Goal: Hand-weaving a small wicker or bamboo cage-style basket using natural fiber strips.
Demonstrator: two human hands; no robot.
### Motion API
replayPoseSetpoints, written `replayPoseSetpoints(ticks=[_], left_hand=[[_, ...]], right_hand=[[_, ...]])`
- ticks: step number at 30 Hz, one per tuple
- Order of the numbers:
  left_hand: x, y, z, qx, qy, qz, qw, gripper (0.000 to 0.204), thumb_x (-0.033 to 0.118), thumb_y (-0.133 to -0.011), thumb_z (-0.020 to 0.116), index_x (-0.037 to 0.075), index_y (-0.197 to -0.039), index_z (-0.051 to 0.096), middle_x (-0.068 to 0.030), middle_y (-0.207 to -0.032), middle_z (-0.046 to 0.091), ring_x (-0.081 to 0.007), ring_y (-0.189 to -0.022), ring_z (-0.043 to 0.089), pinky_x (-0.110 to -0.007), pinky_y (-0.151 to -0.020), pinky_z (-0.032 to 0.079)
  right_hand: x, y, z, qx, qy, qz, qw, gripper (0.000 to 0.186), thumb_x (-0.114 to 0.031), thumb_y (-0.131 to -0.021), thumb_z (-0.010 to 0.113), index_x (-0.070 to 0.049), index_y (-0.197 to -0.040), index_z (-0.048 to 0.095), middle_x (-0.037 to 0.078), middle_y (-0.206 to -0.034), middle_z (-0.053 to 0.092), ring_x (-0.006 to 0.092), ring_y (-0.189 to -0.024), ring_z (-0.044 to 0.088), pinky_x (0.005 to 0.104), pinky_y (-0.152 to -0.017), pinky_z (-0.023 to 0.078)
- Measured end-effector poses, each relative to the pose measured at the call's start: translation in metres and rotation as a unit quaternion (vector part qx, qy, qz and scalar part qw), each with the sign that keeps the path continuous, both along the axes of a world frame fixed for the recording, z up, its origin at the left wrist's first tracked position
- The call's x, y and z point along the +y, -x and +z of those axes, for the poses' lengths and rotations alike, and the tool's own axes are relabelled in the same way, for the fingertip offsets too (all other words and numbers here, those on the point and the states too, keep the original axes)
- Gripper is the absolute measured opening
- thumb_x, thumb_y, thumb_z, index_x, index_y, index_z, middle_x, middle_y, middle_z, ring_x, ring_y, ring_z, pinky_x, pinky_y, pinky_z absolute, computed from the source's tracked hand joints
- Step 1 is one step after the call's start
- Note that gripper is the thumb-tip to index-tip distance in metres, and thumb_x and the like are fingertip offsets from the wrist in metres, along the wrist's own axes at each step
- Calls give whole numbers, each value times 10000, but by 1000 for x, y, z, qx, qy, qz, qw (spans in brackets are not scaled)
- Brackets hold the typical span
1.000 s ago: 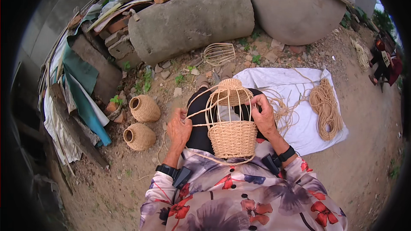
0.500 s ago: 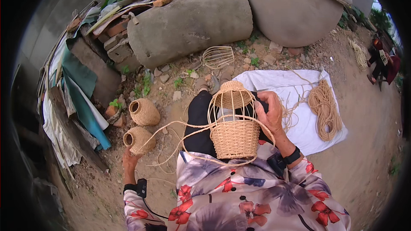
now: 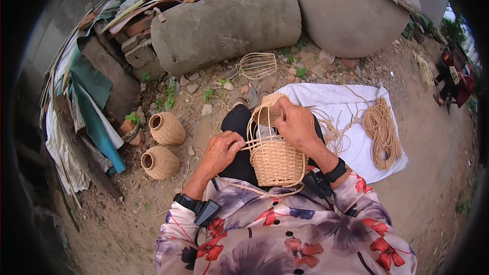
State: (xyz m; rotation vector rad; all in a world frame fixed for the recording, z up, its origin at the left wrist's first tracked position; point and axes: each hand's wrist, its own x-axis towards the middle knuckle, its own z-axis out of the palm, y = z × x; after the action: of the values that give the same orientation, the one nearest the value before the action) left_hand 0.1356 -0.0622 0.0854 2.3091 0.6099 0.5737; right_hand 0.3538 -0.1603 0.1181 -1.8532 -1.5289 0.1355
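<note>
A half-woven basket [image 3: 277, 165] rests upright between my thighs. Its lower body is tightly woven, bare ribs stand above, and a woven neck tops it. My left hand [image 3: 221, 154] is closed in a pinch on a twisted straw cord [image 3: 245, 187] at the basket's left side; the cord loops round the front of the basket. Across its right upper side lies my right hand [image 3: 296, 128], fingers curled on the ribs near the neck; the fingertips are partly hidden inside. Two small woven pots, one [image 3: 167, 129] above the other [image 3: 160, 163], lie tipped on the ground at left.
A white sheet [image 3: 351, 122] at right carries a coil of cord [image 3: 382, 132] and loose strands. An unwoven rib frame [image 3: 257, 66] lies ahead, before a concrete cylinder [image 3: 229, 25]. Boards and tarp [image 3: 91, 81] pile up at left. Another person [image 3: 461, 84] sits far right.
My left hand has left the lower woven pot and come to the cord at the basket's left side. My right hand has moved from the right rim over the basket's ribs.
</note>
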Motion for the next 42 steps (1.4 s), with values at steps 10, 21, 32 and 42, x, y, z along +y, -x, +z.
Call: replayPoseSetpoints(ticks=[10,21,32,42], left_hand=[[106,247,-102,439,-165,397,789,203,146,-838,653,16,-991,624,-198,-828,639,-387,-794,637,-493,-696,510],[37,-1,43,-94,-169,130,973,245,209,-905,583,24,-1054,648,-130,-971,647,-270,-909,616,-374,-836,479],[-44,-87,-6,-53,747,17,663,613,640,-927,454,64,-1051,624,2,-659,591,-95,-550,539,-248,-494,395],[-40,-85,-20,-178,688,78,699,234,286,-910,659,129,-1060,572,12,-754,603,-70,-586,557,-241,-504,485]], right_hand=[[-22,-61,-14,268,-253,-105,924,154,66,-746,543,-41,-857,540,-26,-692,507,53,-596,393,228,-545,354],[-41,-58,30,83,-348,-57,932,202,110,-693,530,-40,-828,516,21,-767,543,84,-601,407,235,-558,369],[-58,-52,39,141,-378,-38,914,207,124,-720,518,-43,-841,496,31,-869,565,58,-660,403,199,-608,359],[-58,-45,7,333,-345,-35,877,190,128,-765,500,-32,-866,499,29,-907,548,47,-747,460,186,-686,384]])
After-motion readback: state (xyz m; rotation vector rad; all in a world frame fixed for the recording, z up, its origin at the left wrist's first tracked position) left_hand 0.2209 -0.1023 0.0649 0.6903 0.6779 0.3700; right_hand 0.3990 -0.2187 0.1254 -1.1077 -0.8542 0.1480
